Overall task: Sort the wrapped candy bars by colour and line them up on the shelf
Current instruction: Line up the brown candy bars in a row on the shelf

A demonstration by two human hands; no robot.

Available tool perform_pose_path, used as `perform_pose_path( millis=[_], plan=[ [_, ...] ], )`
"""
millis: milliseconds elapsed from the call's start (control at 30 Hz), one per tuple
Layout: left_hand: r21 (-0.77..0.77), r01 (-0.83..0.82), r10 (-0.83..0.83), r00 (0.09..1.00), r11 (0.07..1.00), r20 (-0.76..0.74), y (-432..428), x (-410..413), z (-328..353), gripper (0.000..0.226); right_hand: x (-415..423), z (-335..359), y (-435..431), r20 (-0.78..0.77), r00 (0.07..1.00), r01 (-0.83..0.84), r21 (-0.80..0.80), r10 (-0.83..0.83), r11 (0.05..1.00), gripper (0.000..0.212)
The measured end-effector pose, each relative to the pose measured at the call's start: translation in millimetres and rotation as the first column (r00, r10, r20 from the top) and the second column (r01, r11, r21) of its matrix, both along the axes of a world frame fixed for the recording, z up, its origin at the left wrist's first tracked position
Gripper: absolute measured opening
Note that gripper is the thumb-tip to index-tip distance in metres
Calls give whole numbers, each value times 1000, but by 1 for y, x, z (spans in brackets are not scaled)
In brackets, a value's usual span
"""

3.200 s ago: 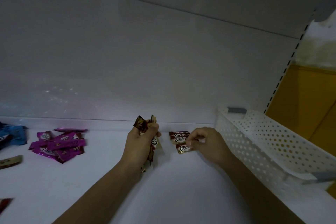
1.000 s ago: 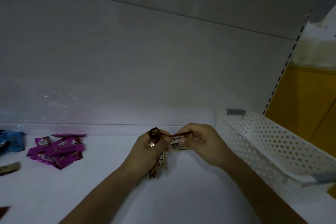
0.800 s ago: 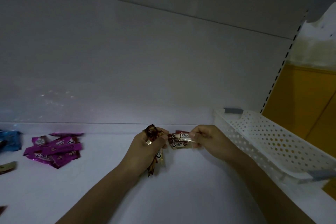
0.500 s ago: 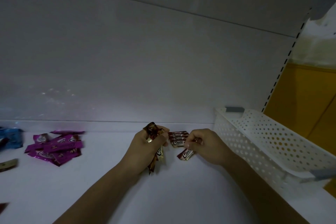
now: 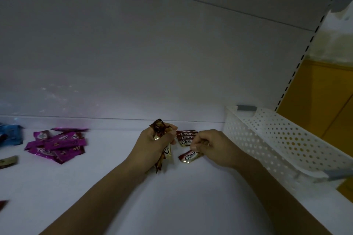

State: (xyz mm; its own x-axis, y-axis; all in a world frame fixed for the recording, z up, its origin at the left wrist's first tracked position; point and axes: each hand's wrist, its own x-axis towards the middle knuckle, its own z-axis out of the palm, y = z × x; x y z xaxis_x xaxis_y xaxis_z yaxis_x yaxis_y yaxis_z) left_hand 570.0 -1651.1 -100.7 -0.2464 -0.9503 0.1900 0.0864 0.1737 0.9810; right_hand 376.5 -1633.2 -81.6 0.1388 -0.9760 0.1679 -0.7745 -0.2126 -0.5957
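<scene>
Left hand (image 5: pixel 158 145): fingers curled round a bundle of brown-gold bars (image 5: pixel 165 150), ends sticking out at 12 and 6 o'clock of the fist. Right hand (image 5: pixel 212 147): thumb and forefinger pinch one brown bar (image 5: pixel 190 156), which lies on the shelf (image 5: pixel 191 206) just at 6 o'clock of the brown row (image 5: pixel 186 138).

Risks, as judged:
- The pinched bar sits slanted to the row. If let go like this, the line runs crooked.
- Sliding it toward 12 o'clock could shove the overlapped bars out of order.
- The wrappers look slick, so the loose lower ends of the bundle could slip out of the fist.

Counts:
- Brown row: four labels read, though the overlap makes this uncertain.
- Pinched bar: one.
- Bundle: several, number cannot be told.
- Purple heap (image 5: pixel 57 145), at 9 o'clock of the left hand: about six, piled.
- Blue wrappers (image 5: pixel 9 135), farther at 9 o'clock: at least one, cut off by the frame edge.
- White basket (image 5: pixel 267 139), at 3 o'clock: one.
</scene>
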Motion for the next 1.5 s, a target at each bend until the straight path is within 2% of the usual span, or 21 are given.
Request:
perform_pose_path(
  millis=[100,300,500,733,967,1433,1500],
  plan=[
    [8,4,-4,1000,1000,-2,0,0,0,10,0,-1,1,-96,995,18,-65,-24,998,5],
    [0,0,0,1000,1000,5,0,0,1,9,-5,5,2,-194,980,-45,11,46,999,16],
    [11,-2,2,1000,1000,8,0,0,0,9,-4,-6,-5,-223,966,100,-157,-134,983,18],
    [19,4,-4,1000,1000,4,0,0,1,9,0,-16,-11,-251,950,128,-235,-187,964,18],
    [21,3,-3,1000,1000,0,0,0,1,9,3,-14,-8,-208,963,112,-262,-170,959,18],
    [29,18,-19,1000,999,12,4,-1,5,10,10,-17,-4,-245,959,78,-267,-146,961,14],
    [26,39,-39,999,999,25,4,0,6,11,9,-13,-4,-165,973,109,-300,-164,948,14]
  ],
)
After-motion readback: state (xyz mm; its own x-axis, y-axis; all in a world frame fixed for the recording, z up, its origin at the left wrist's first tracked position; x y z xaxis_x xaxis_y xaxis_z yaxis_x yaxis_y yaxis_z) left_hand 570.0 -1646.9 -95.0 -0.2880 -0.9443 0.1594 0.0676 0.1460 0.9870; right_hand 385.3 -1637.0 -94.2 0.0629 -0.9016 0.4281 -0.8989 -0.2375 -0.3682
